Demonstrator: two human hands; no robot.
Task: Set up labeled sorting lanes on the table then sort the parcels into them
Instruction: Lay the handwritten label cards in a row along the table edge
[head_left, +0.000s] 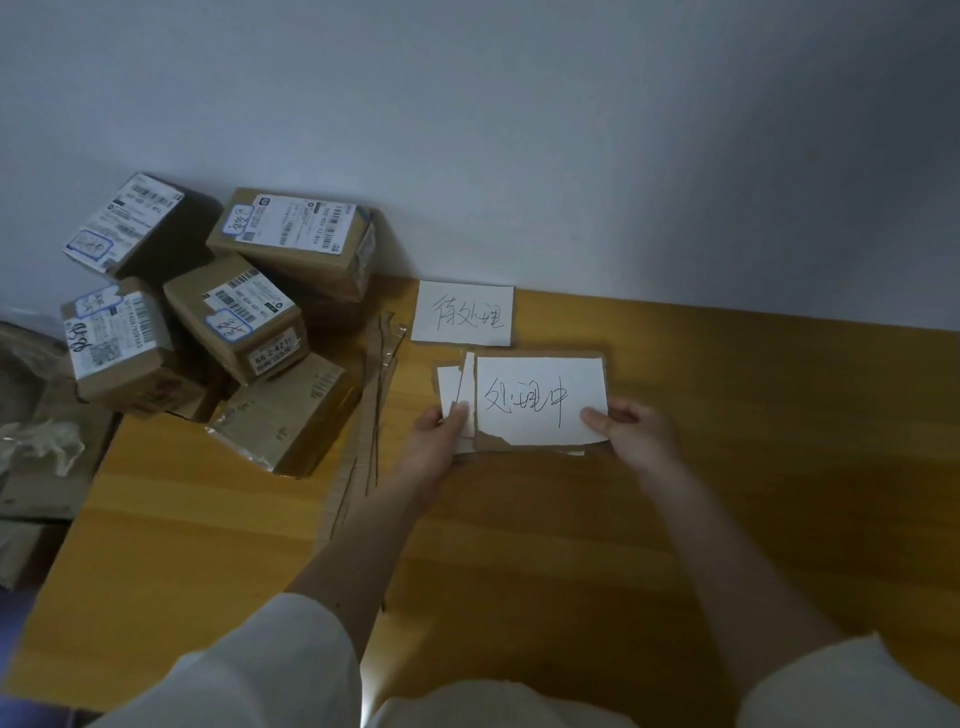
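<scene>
L hand (439, 426) is pinching a small stack of white cards (451, 385) by the near edge, thumb on top, fingers underneath. R hand (631, 428) is gripping the near right corner of a cardboard-backed label card (540, 400) w/ black handwritten characters, thumb lying on the white face. That card is sitting between the two hands, at abt 10 o'clock from the R hand and 2 o'clock from the L hand, its left edge overlapping the stack. Whether it is resting on the table (727, 467) or held just above it, can't tell.

A second handwritten label (464, 313) is lying flat on the yellow wood at 12 o'clock from the L hand, up against the wall (519, 130), just apart from the held card.

Thin cardboard strips (382, 395) are lying lengthwise at 9 o'clock from the L hand, just beside it. Beyond them, at 10 o'clock, a heap of brown parcels (218, 312) w/ shipping labels is piling up in the table's far left corner, several tilted on each other, well apart from both hands. Pale sleeves (270, 670) are covering both upper arms at 6 o'clock.
</scene>
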